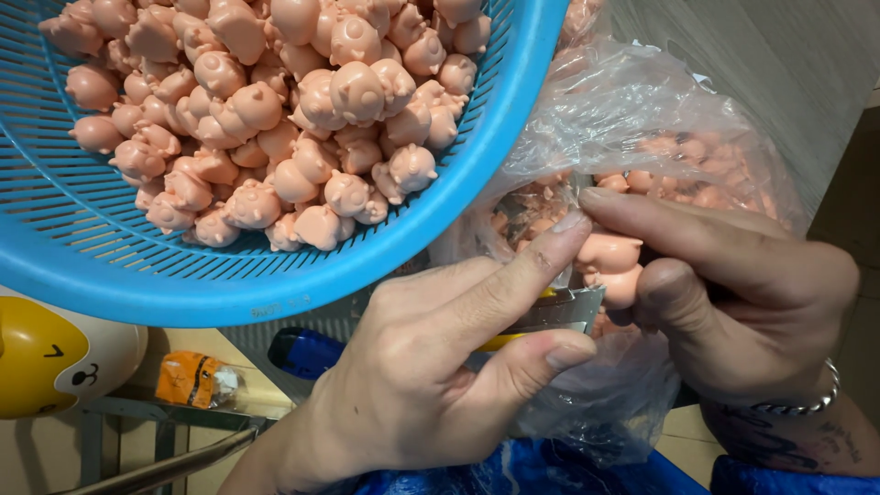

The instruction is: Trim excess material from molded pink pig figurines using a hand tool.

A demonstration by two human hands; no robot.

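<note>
Fingers (541, 275) of the left hand (431, 376) pinched a utility knife (550, 312), its blade lying crosswise toward the right hand (733, 293), whose fingers gripped a small pink figure (610, 261) just beyond the tip, nearer the right.

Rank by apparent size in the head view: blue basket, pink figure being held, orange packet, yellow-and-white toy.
1. blue basket, largest by far
2. yellow-and-white toy, cut off by the frame edge
3. orange packet and pink figure: too alike, and the figure is nearer the camera
</note>
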